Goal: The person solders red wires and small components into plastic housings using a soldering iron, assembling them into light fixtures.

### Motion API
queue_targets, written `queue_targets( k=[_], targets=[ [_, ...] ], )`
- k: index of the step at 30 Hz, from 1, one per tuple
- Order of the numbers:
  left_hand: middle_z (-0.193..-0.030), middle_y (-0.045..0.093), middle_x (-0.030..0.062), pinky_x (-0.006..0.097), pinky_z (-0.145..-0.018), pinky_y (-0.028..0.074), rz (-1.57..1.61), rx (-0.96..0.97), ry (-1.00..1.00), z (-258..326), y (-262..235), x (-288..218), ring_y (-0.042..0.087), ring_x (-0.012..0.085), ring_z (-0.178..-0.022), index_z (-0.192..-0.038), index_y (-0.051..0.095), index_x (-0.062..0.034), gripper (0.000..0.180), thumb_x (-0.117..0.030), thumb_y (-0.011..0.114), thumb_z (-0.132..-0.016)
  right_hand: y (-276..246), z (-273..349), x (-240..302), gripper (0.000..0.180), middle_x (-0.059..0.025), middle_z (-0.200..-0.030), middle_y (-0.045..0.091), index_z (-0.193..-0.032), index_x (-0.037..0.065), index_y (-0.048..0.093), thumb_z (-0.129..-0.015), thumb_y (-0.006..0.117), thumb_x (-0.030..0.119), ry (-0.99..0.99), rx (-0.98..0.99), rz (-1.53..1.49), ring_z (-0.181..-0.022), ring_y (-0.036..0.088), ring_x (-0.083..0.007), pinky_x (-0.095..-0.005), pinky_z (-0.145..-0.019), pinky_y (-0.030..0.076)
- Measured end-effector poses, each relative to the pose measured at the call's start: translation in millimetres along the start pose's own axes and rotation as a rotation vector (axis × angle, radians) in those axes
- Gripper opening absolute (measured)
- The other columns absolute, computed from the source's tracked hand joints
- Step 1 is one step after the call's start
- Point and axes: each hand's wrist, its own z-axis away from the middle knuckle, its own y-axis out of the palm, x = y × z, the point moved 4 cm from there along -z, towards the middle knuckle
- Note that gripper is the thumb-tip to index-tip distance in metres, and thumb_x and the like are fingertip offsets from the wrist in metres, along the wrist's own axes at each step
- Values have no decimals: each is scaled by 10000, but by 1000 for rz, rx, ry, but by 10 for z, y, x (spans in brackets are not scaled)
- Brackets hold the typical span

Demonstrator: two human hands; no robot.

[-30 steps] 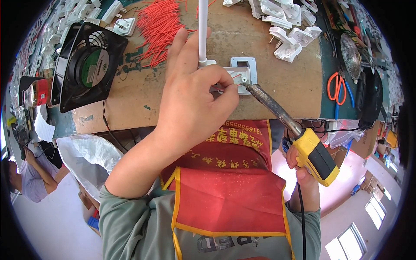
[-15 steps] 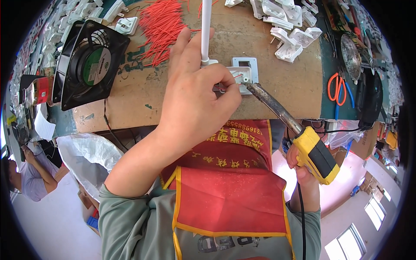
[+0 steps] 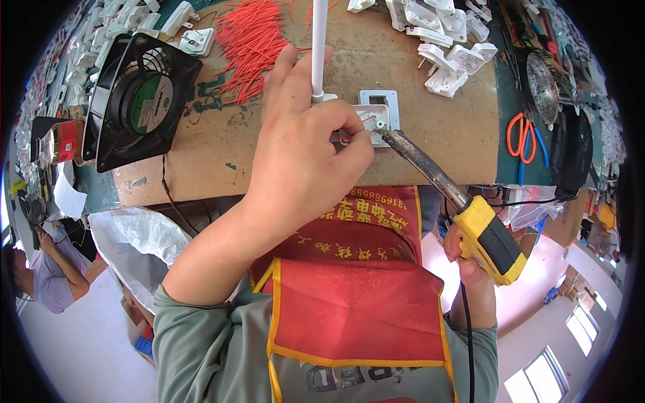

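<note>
My right hand (image 3: 465, 258) is wrapped round the yellow and black handle of a soldering iron (image 3: 437, 173). The iron's tip reaches the edge of a small white plastic housing (image 3: 379, 114) on the bench. Over that housing my left hand (image 3: 306, 134) bends down, thumb and index finger pinched on a thin reddish wire (image 3: 341, 136), mostly covered by the fingers. Its other fingers stretch out beside an upright white tube (image 3: 319, 50). A grey-white square frame (image 3: 390, 99) lies under the far side of the housing.
A pile of red wires (image 3: 248, 40) lies beyond my left hand, and a black fan (image 3: 144, 101) stands at the left. White plug housings (image 3: 450, 64) are heaped far right. Orange-handled pliers (image 3: 521, 138) and a metal dish (image 3: 541, 87) are at the right edge. Another person (image 3: 57, 269) sits far left.
</note>
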Motion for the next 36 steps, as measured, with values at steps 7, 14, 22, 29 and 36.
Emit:
queue_targets(
  k=[7, 14, 22, 29, 36],
  targets=[
    [-1365, 439, 237, 351, -876, 482, 13, 10, -23, 3, 1, -2, 482, 358, -1229, -726, 654, -40, 59, -47, 702, -693, -4, 14, -23, 481, -11, -646, 519, -784, 39, 543, -778, 746, 475, -25, -20, 10, -514, 515, -104, -227, -460, 368],
    [-1367, 439, 239, 352, -886, 479, -7, 1, 10, -8, -4, -12, 468, 366, -1248, -720, 652, -40, 55, -41, 697, -688, 21, -13, 6, 455, -15, -656, 520, -759, 46, 550, -774, 755, 452, -6, 10, -14, -533, 519, -109, -233, -470, 371],
    [-1366, 440, 240, 350, -872, 486, 5, 8, -12, -8, -1, -12, 475, 365, -1243, -720, 653, -41, 50, -41, 692, -689, 14, -15, -9, 433, -12, -653, 521, -736, 56, 556, -769, 765, 434, 11, 41, -16, -536, 515, -114, -238, -474, 371],
    [-1364, 440, 238, 343, -853, 494, 1, 7, 0, -4, -4, -12, 496, 355, -1217, -722, 654, -41, 48, -43, 691, -690, 19, -10, -9, 432, -11, -648, 519, -744, 54, 556, -777, 755, 436, -17, 15, -14, -535, 516, -122, -243, -476, 375],
    [-1362, 441, 230, 333, -833, 497, -6, 4, 5, -5, -2, -4, 523, 341, -1176, -719, 650, -38, 49, -42, 689, -690, 13, 6, -22, 450, -14, -647, 519, -775, 42, 562, -777, 753, 449, -6, 23, 3, -537, 516, -119, -244, -475, 376]
  ],
)
